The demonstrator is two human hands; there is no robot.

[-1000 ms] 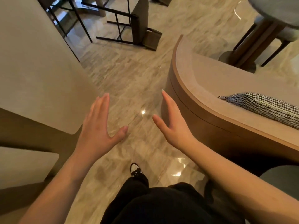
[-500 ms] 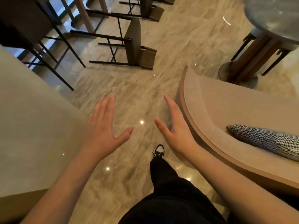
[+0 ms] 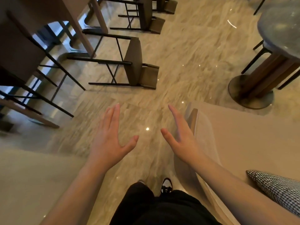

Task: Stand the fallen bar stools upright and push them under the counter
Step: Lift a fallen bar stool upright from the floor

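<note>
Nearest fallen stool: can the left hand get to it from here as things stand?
Probably not yet. The left hand is open and well short of the stool, which lies on its side ahead. Bare floor between them leaves the way free, so stepping closer should do it.

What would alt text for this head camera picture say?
Two open, empty hands, left hand and right hand, reach forward over a marble floor toward a fallen bar stool lying on its side; another lies beyond.
</note>
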